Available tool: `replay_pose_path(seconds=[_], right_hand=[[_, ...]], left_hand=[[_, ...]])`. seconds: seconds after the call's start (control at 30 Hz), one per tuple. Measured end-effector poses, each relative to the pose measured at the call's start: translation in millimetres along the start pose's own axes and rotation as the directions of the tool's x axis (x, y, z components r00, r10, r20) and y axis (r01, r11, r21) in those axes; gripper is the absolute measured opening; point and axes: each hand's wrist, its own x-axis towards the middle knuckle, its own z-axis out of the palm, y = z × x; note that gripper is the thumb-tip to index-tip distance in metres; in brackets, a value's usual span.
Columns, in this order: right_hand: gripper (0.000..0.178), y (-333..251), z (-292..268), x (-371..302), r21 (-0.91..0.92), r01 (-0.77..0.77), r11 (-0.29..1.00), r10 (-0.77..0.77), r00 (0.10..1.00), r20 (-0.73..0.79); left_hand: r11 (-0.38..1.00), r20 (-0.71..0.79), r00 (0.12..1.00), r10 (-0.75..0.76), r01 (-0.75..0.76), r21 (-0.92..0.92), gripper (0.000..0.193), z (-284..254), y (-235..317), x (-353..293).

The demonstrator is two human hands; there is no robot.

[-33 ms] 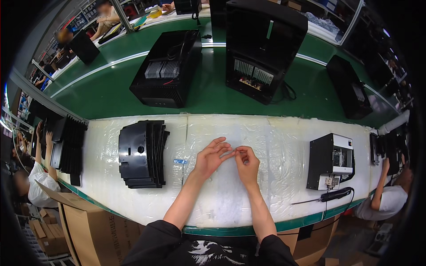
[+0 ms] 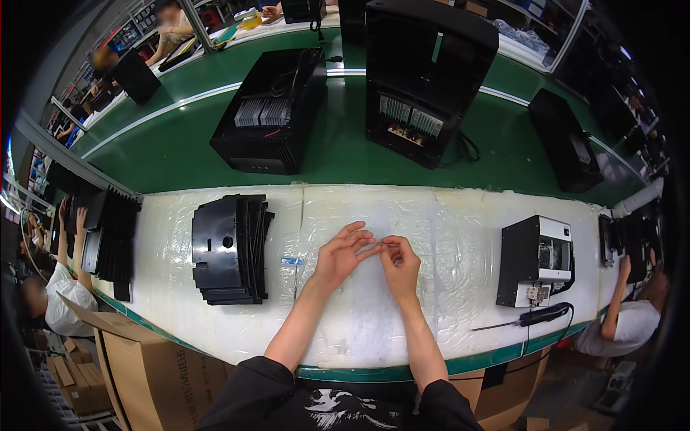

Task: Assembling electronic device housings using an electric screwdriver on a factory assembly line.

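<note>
Over the plastic-covered white work surface [image 2: 460, 258], my left hand [image 2: 341, 257] is held with its palm turned up and fingers apart. My right hand [image 2: 400, 264] is closed in a pinch beside the left fingertips, which it appears to touch. Whatever lies between the right thumb and finger is too small to make out. To the left of my hands stands a stack of curved black plastic panels [image 2: 215, 248]. Farther right are a black and silver screw feeder [image 2: 535, 255] and a black electric screwdriver [image 2: 544, 314], its long thin bit pointing left.
Beyond the work surface runs a green conveyor belt [image 2: 172, 136]. It carries a black housing with heat sinks [image 2: 295, 122], a taller open black housing [image 2: 424, 72] and another at right [image 2: 564, 140]. A cardboard box [image 2: 154, 373] stands at lower left. Other people work at both sides.
</note>
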Motion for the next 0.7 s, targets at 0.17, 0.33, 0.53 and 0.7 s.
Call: replay_pose_path(seconds=[0.17, 0.33, 0.53, 0.7], right_hand=[[0.016, -2.1, -2.0, -0.5, -0.001, -0.012, 1.0, 0.012, 0.999, 0.041], [0.017, -0.8, -3.1, -0.4, -0.006, 0.018, 1.0, -0.018, 0.999, 0.049], [0.014, -0.2, -2.3, -0.9, -0.009, 0.009, 1.0, -0.009, 0.998, 0.055], [0.01, -0.9, -1.8, -1.0, -0.007, -0.007, 1.0, 0.008, 0.999, 0.041]], left_hand=[[1.0, -0.006, 1.0, -0.003, 0.003, 0.012, 0.045, -0.2, 0.2, 0.0], [1.0, 0.011, 1.0, -0.002, 0.002, 0.03, 0.045, -2.7, -0.7, 1.2], [0.999, 0.033, 0.999, 0.003, -0.005, 0.044, 0.047, -7.1, -1.7, 1.8], [0.999, 0.036, 0.999, 0.004, -0.005, 0.037, 0.047, -5.8, -1.8, 1.2]])
